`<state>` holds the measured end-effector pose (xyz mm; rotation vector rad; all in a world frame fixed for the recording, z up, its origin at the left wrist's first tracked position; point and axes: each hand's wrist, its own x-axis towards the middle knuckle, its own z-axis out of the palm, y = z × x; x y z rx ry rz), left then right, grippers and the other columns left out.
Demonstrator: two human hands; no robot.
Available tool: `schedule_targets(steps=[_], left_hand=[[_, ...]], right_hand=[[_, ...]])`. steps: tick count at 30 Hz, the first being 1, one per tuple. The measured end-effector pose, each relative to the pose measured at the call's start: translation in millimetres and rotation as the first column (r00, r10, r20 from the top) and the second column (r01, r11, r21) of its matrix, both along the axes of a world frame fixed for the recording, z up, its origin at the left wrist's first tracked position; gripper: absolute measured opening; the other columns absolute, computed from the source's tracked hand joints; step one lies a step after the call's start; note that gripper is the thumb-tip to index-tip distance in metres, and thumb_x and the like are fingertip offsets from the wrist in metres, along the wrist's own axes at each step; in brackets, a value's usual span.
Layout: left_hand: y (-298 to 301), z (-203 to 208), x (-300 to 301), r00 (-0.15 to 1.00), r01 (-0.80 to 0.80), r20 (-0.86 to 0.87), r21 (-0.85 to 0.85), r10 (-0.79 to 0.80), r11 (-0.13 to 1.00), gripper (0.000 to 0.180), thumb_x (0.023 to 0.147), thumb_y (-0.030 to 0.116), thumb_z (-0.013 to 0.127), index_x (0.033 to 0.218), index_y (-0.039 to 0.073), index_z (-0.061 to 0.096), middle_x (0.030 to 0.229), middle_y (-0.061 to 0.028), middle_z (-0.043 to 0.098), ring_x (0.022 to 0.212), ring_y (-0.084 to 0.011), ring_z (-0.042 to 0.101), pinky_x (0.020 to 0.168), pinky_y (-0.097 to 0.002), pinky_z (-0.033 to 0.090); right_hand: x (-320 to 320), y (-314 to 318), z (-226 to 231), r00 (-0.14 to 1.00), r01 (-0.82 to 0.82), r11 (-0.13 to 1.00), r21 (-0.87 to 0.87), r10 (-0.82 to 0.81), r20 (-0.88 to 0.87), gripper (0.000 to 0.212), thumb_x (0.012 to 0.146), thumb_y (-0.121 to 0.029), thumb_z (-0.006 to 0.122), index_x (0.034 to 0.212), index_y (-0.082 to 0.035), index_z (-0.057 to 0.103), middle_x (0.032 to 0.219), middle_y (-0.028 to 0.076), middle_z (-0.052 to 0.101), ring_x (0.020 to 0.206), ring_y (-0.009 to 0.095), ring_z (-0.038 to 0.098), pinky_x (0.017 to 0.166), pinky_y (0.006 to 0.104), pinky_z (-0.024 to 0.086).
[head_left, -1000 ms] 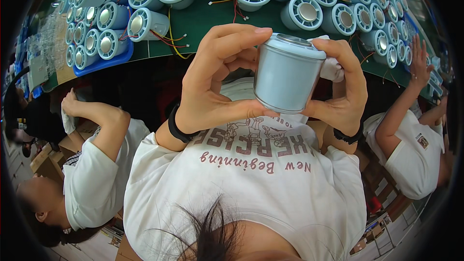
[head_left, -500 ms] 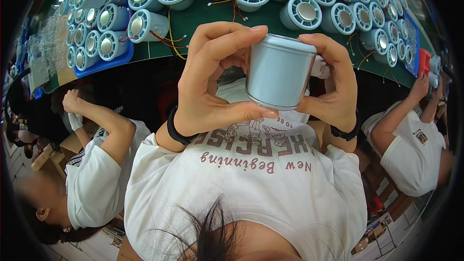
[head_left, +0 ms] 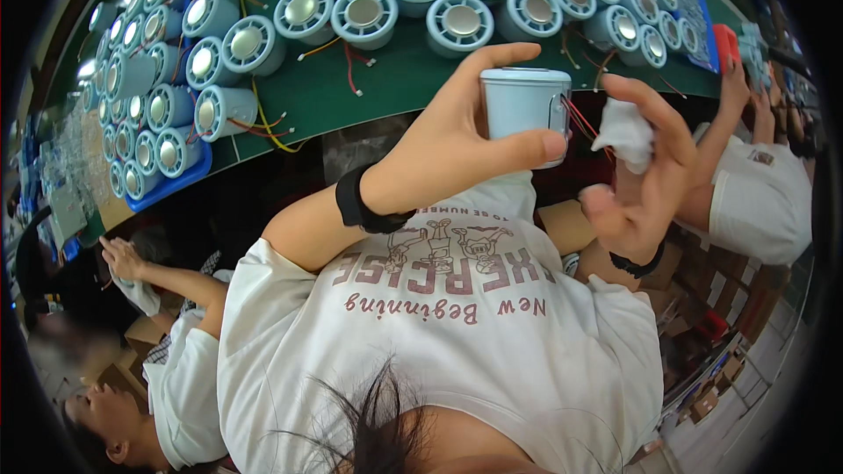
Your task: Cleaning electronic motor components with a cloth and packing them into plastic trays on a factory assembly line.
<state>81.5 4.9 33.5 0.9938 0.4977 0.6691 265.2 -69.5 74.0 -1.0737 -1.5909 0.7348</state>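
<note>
My left hand (head_left: 457,145) is wrapped round a light blue cylindrical housing (head_left: 522,105), its fingers at the top rim and its thumb low on the side. A clear outer layer shows at the housing's right edge, where thin red wires (head_left: 575,114) come out. Just to the right, my right hand (head_left: 654,162) is off the housing. Its thumb and forefinger are spread, while the other fingers hold a crumpled white cloth (head_left: 625,133) against the palm.
Many similar blue housings with round metal discs (head_left: 461,19) stand on the green table (head_left: 386,79), wires trailing. Blue trays (head_left: 180,180) hold more at both sides. A co-worker (head_left: 176,360) sits at left; another (head_left: 760,184) at right handles a red object (head_left: 725,44).
My right hand has let go of the housing and moved right, bringing the white cloth into view. My left hand keeps the housing, now turned so that its wires show.
</note>
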Motion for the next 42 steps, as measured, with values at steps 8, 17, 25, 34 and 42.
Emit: schedule_targets(steps=[8, 17, 25, 34, 42], left_hand=[[-2, -19, 94, 0.856, 0.517, 0.318, -0.55, -0.408, 0.655, 0.048, 0.082, 0.013, 0.067, 0.123, 0.006, 0.042, 0.118, -0.0083, 0.05, 0.103, -0.02, 0.055, 0.087, -0.0417, 0.052], [-18, -48, 167, 0.821, 0.52, 0.103, -0.539, -0.561, 0.662, 0.034, 0.088, 0.035, 0.064, 0.11, 0.012, 0.051, 0.102, -0.0029, 0.057, 0.093, -0.0155, 0.058, 0.081, -0.0379, 0.052], [-21, -86, 184, 0.838, 0.436, -0.049, -0.54, -0.544, 0.72, 0.035, 0.088, 0.04, 0.06, 0.11, 0.013, 0.053, 0.1, -0.0018, 0.06, 0.091, -0.0135, 0.06, 0.081, -0.0344, 0.051], [-22, -118, 189, 0.806, 0.481, -0.065, -0.509, -0.589, 0.714, 0.032, 0.084, 0.037, 0.062, 0.093, 0.006, 0.063, 0.086, -0.0048, 0.065, 0.075, -0.0146, 0.063, 0.066, -0.0289, 0.052], [-5, -112, 191, 0.827, 0.428, -0.183, -0.407, -0.531, 0.807, 0.045, 0.082, 0.049, 0.067, 0.086, 0.004, 0.065, 0.077, -0.006, 0.064, 0.066, -0.0157, 0.063, 0.058, -0.0296, 0.052]], right_hand=[[44, -73, -39, 0.361, 0.904, 0.422, -0.07, -0.841, -0.403, 0.031, 0.091, -0.001, 0.057, 0.12, 0.004, 0.047, 0.118, 0.019, 0.06, 0.089, 0.015, 0.058, 0.081, 0.0246, 0.046], [60, -90, -87, 0.476, 0.837, 0.472, -0.277, -0.878, -0.058, 0.018, 0.087, -0.006, 0.068, 0.1, 0.005, 0.065, 0.092, 0.006, 0.066, 0.08, 0.009, 0.058, 0.072, 0.0211, 0.047], [48, -86, -100, 0.441, 0.883, 0.466, -0.049, -0.793, 0.42, 0.017, 0.088, -0.01, 0.068, 0.095, 0.006, 0.068, 0.103, 0.007, 0.06, 0.084, 0.011, 0.058, 0.075, 0.0234, 0.047], [51, -86, -128, 0.345, 0.554, 0.443, -0.705, -0.893, -0.289, 0.036, 0.096, -0.026, 0.058, 0.122, -0.001, 0.055, 0.119, 0.01, 0.056, 0.096, 0.02, 0.059, 0.085, 0.0328, 0.051], [57, -66, -121, 0.458, 0.135, 0.631, -0.764, -0.724, -0.517, 0.041, 0.102, -0.03, 0.043, 0.131, -0.001, 0.042, 0.123, 0.013, 0.054, 0.109, 0.025, 0.056, 0.096, 0.0496, 0.048]])
